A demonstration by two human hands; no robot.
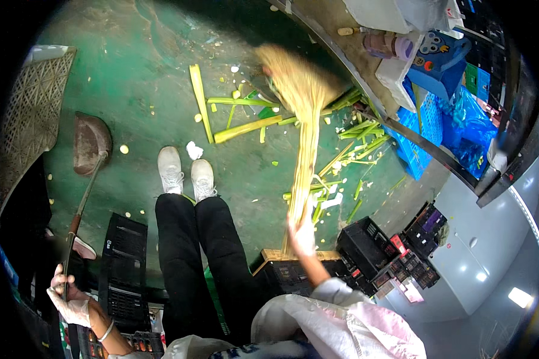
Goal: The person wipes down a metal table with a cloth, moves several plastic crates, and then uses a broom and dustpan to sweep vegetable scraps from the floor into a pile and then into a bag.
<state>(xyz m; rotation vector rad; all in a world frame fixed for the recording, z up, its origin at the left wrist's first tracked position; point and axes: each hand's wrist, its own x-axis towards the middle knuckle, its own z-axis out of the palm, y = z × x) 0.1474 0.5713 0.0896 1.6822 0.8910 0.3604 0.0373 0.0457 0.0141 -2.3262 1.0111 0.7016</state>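
Observation:
My right hand (304,235), in a thin pale glove, grips the handle of a straw broom (303,143). Its wide bristle head is blurred and lies over the floor beneath the table edge. Cut green stalks (247,129) and leafy scraps (364,134) are scattered beside and under the broom. In my gloved left hand (69,298) is the long handle of a brown dustpan (92,143), whose pan rests on the green floor (134,107). A crumpled white scrap (194,151) lies by my shoes.
A table edge (341,58) curves across the upper right, with a blue crate (420,134) and blue plastic bag (465,130) beyond it. Black crates (368,247) stand at lower right. Another black crate (125,269) is left of my legs, near another person's shoe (84,248).

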